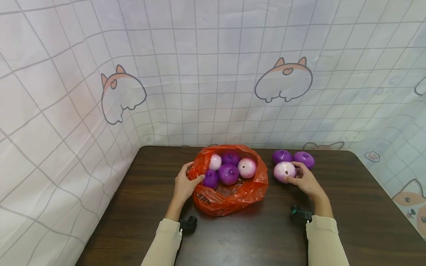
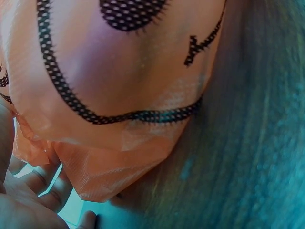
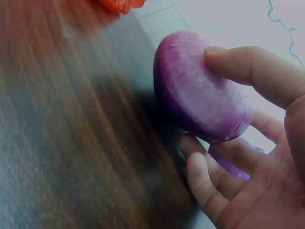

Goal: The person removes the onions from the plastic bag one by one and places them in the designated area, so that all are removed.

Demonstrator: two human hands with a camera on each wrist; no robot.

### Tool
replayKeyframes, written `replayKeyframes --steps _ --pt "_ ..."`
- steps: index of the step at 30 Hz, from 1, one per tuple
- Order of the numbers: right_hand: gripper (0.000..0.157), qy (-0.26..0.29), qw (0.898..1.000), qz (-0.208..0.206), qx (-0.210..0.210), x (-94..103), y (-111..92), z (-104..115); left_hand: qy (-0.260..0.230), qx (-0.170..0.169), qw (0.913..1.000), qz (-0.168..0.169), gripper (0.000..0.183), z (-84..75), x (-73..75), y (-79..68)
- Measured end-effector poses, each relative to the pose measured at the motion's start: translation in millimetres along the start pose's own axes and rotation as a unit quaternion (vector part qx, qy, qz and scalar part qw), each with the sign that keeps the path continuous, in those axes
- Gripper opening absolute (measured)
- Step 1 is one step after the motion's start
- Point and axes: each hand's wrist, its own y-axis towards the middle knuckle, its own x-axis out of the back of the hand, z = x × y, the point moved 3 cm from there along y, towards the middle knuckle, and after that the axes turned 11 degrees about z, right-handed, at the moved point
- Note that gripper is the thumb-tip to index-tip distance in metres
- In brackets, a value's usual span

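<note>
Gap between held onion [image 1: 282,169] and bag [image 1: 229,205]

Bag [image 1: 213,207] red-orange, black print speckled with pale dots; onions [image 1: 229,173] deep violet, the paler ones white blushed with purple. Table [image 1: 146,184] dark brown, streaky grain (bluish in left wrist view). Backdrop [image 1: 206,92] white, grey grid, white-and-orange corgi prints; sleeves [image 1: 164,240] cream, wrist straps [image 1: 303,214] black.
</note>
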Motion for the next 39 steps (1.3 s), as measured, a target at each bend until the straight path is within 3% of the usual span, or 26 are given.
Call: replayKeyframes --steps 28,34,39 --pt "0.077 0.005 1.000 0.018 0.003 -0.7 -6 3 0.001 0.008 1.0000 -0.002 0.068 2.0 -1.2 0.0" --pt "0.074 0.011 1.000 0.019 0.005 3.6 -9 11 0.000 0.007 1.0000 -0.003 0.068 1.9 -0.7 0.5" --pt "0.073 -0.018 1.000 0.010 -0.017 9.2 -13 25 0.007 -0.007 0.9999 -0.010 0.066 1.0 0.2 1.1"
